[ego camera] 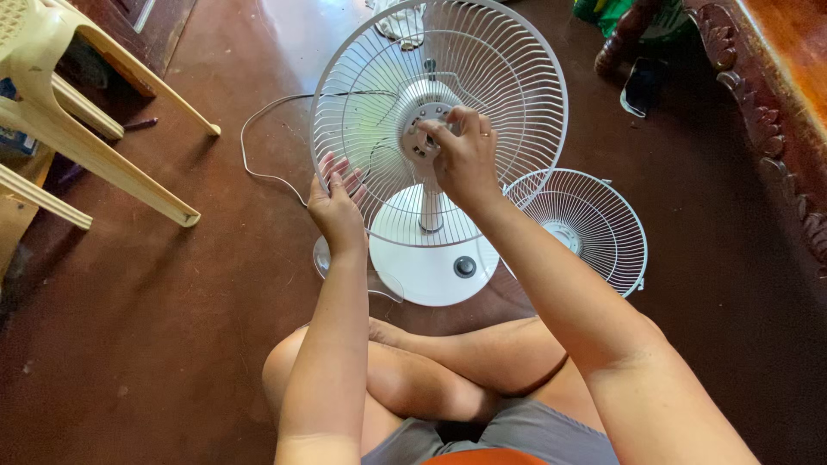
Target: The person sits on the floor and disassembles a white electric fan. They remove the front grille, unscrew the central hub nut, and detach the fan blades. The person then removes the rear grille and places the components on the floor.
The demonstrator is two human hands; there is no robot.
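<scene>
One white fan (428, 215) stands on the brown floor (172, 327), right in front of the person's crossed legs (448, 370). It has one round base (431, 258) with one dark knob (465, 266) on it, and one short white pole going up to the motor in the middle. One wire cage half (362, 103) sits on the fan, standing up and facing the person. A second wire cage half (586, 224) lies just beside the base, toward the right side of the floor. One thin white cord (258, 146) loops away on the floor to the left.

The fan blade is hard to make out; something clear and pale shows low by the base, but I cannot tell what it is. Part of the motor hub (422, 129) is hidden behind the right hand.

The right hand (465, 155) is at the middle of the fan, with its fingers pinched together on the hub. The left hand (334, 207) is at the left rim of the standing cage, fingers a little apart and curled around the wires.

One pale plastic chair (77, 129) stands by the top left corner of the floor, cut off at the edge. One dark carved wooden piece of furniture (775, 112) runs down the right edge, also cut off. One dark sandal (639, 86) lies near it.
</scene>
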